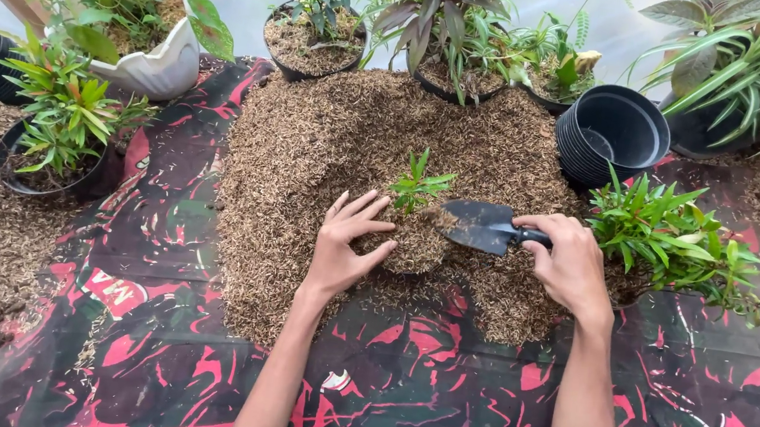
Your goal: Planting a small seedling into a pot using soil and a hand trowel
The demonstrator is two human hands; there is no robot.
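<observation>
a head-camera view looks down on two bare arms working at a large mound of brown, husk-like potting mix (312, 142) heaped on a black sheet with red and pink markings (401, 383). near the centre sits a small pot heaped full of the same brown mix (415, 240), half buried in the mound, with a small green seedling (418, 185) standing upright in it. the left hand (344, 247) rests at the pot's nine o'clock side, fingers spread wide and flat against the mix, likely steadying the pot and pressing the fill down. the right hand (570, 264), at the pot's three o'clock, is closed around the handle of a small black hand trowel (481, 226). the trowel's long axis runs nearly level from three o'clock to nine o'clock, its pointed blade aimed left at the seedling's base and touching the heaped mix, apparently to add or tuck mix there. a stack of empty black plastic pots (612, 134) lies at two o'clock, and a cluster of leafy green plants (666, 232) sits just beyond the right hand.
</observation>
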